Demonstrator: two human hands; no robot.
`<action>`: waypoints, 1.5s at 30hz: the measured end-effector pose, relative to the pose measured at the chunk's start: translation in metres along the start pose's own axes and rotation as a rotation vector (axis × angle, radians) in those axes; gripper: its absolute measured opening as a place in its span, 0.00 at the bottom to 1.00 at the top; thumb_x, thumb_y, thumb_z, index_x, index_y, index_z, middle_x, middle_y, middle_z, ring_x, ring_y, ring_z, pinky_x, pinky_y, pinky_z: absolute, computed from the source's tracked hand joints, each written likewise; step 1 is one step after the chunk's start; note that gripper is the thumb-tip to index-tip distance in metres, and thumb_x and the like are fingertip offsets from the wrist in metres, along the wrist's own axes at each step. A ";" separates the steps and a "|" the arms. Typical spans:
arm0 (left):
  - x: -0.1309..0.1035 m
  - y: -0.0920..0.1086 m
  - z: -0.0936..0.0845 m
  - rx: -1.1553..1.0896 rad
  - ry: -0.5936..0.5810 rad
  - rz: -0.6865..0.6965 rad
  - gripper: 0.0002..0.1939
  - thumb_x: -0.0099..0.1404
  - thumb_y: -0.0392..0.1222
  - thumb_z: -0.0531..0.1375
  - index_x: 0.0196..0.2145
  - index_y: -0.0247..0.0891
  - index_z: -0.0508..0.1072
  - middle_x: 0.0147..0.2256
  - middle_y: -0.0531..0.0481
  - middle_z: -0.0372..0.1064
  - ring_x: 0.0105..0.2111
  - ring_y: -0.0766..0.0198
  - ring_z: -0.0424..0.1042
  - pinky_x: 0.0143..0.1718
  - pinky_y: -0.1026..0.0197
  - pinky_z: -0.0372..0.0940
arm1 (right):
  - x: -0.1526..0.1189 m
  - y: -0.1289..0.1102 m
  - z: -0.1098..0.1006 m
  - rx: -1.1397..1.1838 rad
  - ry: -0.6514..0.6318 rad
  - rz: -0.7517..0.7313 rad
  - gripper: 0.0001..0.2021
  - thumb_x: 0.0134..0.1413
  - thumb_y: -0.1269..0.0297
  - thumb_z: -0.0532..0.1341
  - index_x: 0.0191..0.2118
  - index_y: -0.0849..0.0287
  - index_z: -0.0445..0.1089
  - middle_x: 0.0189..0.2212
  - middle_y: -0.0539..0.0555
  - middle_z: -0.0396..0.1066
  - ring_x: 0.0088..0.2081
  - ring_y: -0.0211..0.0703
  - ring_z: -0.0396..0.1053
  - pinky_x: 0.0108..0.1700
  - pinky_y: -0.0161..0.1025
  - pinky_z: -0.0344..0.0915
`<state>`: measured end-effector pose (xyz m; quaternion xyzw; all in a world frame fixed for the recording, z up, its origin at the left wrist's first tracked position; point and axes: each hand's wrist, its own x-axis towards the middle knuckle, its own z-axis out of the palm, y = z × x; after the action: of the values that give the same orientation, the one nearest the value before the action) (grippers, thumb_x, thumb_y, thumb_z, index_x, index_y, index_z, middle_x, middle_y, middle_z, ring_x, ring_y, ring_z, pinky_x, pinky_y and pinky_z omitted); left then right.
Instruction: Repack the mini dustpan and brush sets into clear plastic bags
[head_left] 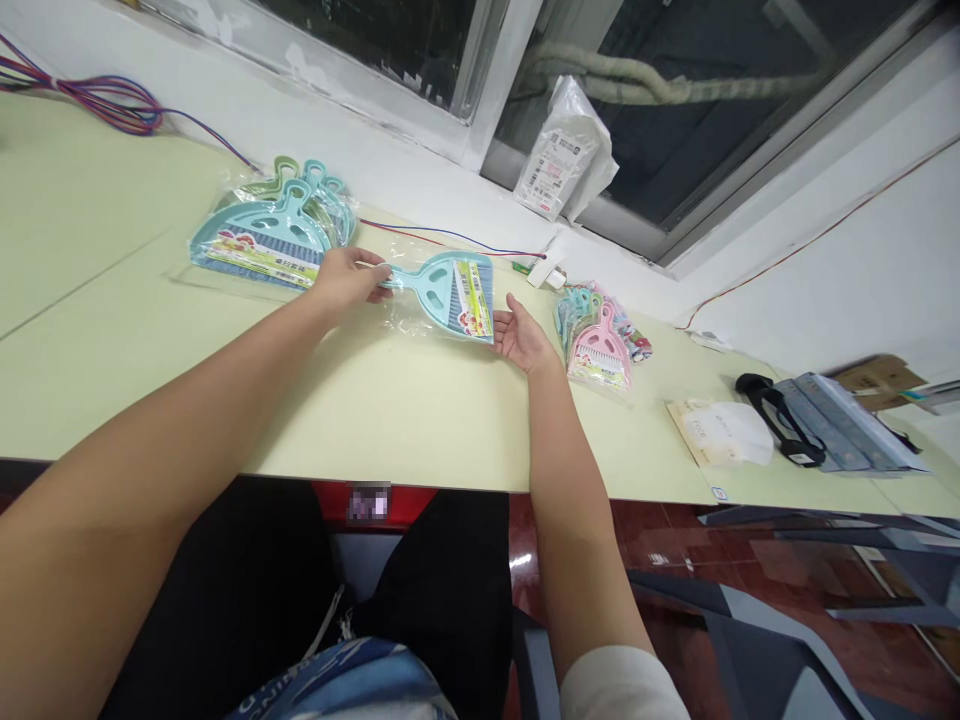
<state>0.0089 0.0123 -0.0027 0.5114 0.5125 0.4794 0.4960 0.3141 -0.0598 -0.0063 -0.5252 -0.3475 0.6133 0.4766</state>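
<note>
A blue dustpan-and-brush set in clear wrap (442,292) lies sideways between my hands, above the pale table. My left hand (351,280) is closed round its handle end. At the wide brush end, my right hand (521,335) touches the edge with its fingers spread and the palm turned up. Left of my left hand lies a pile of wrapped blue and green dustpan sets (262,235). To the right of my right hand is another pile, with a pink wrapped set (601,350) in front and blue ones behind it.
Coiled cables (112,105) lie at the back left of the table (420,430). A power strip (546,270) sits by the wall. A white package (566,150) leans at the window. Farther right are a paper packet (720,433), a black device (780,420) and blue boxes (840,420).
</note>
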 end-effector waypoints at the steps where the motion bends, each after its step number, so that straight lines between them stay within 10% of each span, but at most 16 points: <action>1: 0.000 0.001 0.000 -0.014 0.001 -0.011 0.12 0.59 0.36 0.71 0.40 0.37 0.75 0.32 0.44 0.77 0.32 0.56 0.80 0.40 0.52 0.76 | 0.000 0.001 -0.001 -0.013 -0.010 -0.022 0.20 0.72 0.48 0.57 0.43 0.60 0.77 0.32 0.58 0.83 0.30 0.45 0.80 0.33 0.41 0.79; 5: 0.001 -0.001 0.000 -0.029 0.009 -0.018 0.13 0.59 0.37 0.72 0.40 0.37 0.74 0.32 0.44 0.78 0.31 0.56 0.81 0.40 0.52 0.77 | -0.002 0.004 -0.005 -0.095 -0.098 -0.115 0.05 0.62 0.65 0.67 0.42 0.60 0.76 0.34 0.53 0.82 0.28 0.38 0.76 0.29 0.34 0.77; 9: 0.004 -0.005 0.000 -0.042 0.008 -0.009 0.12 0.61 0.37 0.70 0.40 0.37 0.74 0.32 0.44 0.78 0.30 0.57 0.81 0.39 0.53 0.78 | -0.004 0.004 -0.002 -0.164 -0.090 -0.140 0.10 0.52 0.72 0.71 0.42 0.58 0.77 0.35 0.51 0.82 0.27 0.35 0.73 0.28 0.31 0.76; 35: 0.013 -0.019 0.004 -0.109 0.028 0.032 0.14 0.58 0.37 0.72 0.40 0.37 0.73 0.32 0.43 0.79 0.29 0.55 0.81 0.39 0.49 0.79 | -0.002 0.006 0.015 -0.263 0.057 -0.161 0.10 0.48 0.66 0.71 0.39 0.59 0.77 0.35 0.51 0.78 0.30 0.37 0.71 0.24 0.32 0.72; 45: 0.010 -0.016 0.004 -0.119 0.016 0.035 0.09 0.59 0.36 0.69 0.37 0.36 0.75 0.33 0.43 0.78 0.28 0.57 0.81 0.39 0.50 0.79 | 0.007 0.007 0.012 -0.166 0.200 -0.153 0.10 0.63 0.56 0.64 0.39 0.59 0.75 0.37 0.55 0.80 0.30 0.40 0.75 0.28 0.36 0.71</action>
<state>0.0119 0.0222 -0.0191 0.4863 0.4779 0.5216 0.5129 0.3012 -0.0543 -0.0120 -0.5935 -0.3869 0.4890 0.5089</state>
